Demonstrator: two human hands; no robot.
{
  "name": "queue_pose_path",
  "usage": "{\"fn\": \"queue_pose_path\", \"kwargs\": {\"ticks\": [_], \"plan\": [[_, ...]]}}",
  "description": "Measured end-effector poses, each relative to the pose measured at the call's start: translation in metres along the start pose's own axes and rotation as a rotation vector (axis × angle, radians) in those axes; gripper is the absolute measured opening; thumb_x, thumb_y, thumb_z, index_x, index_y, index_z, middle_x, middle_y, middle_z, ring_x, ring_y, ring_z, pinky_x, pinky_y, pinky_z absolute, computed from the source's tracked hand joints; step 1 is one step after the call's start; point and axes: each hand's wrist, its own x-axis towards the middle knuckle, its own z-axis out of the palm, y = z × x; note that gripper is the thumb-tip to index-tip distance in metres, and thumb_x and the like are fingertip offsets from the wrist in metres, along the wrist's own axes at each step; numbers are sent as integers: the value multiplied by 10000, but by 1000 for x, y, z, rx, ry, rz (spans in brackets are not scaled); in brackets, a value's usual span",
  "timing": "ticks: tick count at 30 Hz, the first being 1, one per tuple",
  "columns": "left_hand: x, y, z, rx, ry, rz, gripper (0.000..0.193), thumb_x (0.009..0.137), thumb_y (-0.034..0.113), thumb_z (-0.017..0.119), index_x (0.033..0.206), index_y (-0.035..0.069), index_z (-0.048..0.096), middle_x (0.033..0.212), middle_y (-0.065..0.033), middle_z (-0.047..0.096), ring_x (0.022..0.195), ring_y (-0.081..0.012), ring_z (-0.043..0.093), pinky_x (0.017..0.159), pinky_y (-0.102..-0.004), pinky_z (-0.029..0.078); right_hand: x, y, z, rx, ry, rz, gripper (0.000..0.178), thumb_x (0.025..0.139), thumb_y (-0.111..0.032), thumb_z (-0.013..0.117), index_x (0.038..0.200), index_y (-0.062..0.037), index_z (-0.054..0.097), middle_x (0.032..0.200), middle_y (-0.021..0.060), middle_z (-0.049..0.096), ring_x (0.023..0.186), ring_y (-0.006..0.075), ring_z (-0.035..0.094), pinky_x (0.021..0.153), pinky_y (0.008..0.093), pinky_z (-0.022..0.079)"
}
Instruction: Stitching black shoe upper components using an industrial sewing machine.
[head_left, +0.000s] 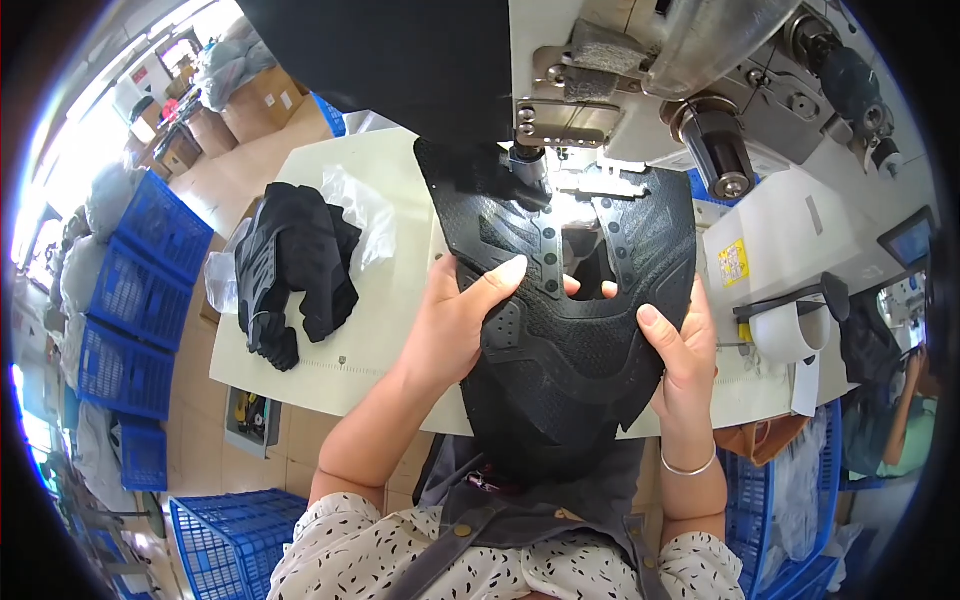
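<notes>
A black shoe upper (570, 345), textured and with punched eyelet strips, is spread flat between my two hands below the head of a sewing machine (575, 120). My left hand (470, 310) grips its left side, thumb on top, other fingers underneath. On the right side my right hand (685, 345) holds it the same way, with the thumb pressed near the edge. A few fingertips show through the central opening. The far end of the upper lies under the lit presser foot area, where the needle itself cannot be made out.
A pile of black shoe uppers (300, 265) lies on the pale table (390, 350) beside clear plastic (360, 215). Blue crates (130, 330) are stacked at the left, and another blue basket (235, 540) stands near my left elbow. Someone's arm (905, 410) shows at the far right.
</notes>
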Motion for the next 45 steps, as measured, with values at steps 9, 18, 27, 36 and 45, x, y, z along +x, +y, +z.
{"fn": "queue_pose_path", "kwargs": {"ticks": [9, 18, 27, 36, 45], "plan": [[-20, -13, 13, 47, 304, -69, 174, 889, 143, 508, 871, -17, 573, 728, -2, 574, 632, -59, 514, 550, -211, 436, -13, 4, -13, -256, 11, -84, 403, 828, -64, 559, 1182, 60, 412, 1086, 123, 548, 904, 151, 563, 817, 254, 446], [-8, -31, -3, 343, 226, 175, 315, 895, 168, 508, 611, 36, 473, 561, 82, 410, 513, -7, 322, 433, -202, 264, -11, 13, -18, -292, 51, -79, 227, 870, -69, 526, 1067, 39, 489, 992, 77, 586, 842, 89, 542, 755, 218, 439], [23, -19, -14, 402, 229, 213, 302, 877, 174, 522, 608, 38, 499, 537, 79, 407, 476, -9, 329, 412, -217, 267, 21, 15, -17, -248, 44, -96, 196, 856, -60, 539, 1031, 24, 512, 951, 67, 593, 840, 91, 541, 771, 226, 430], [57, -9, -17, 321, 251, 295, 205, 857, 198, 543, 804, 12, 611, 550, 53, 488, 482, -26, 443, 446, -198, 348, 46, 14, -13, -205, 9, -84, 177, 841, -59, 544, 997, 24, 529, 926, 66, 600, 813, 97, 560, 750, 233, 445], [49, 5, -29, 424, 137, 59, 199, 856, 138, 542, 965, -26, 568, 854, -22, 591, 739, -70, 544, 685, -206, 430, 39, 17, -12, -190, 32, -5, 167, 833, -125, 572, 937, -7, 515, 799, 70, 608, 556, 85, 556, 425, 184, 429]]}}
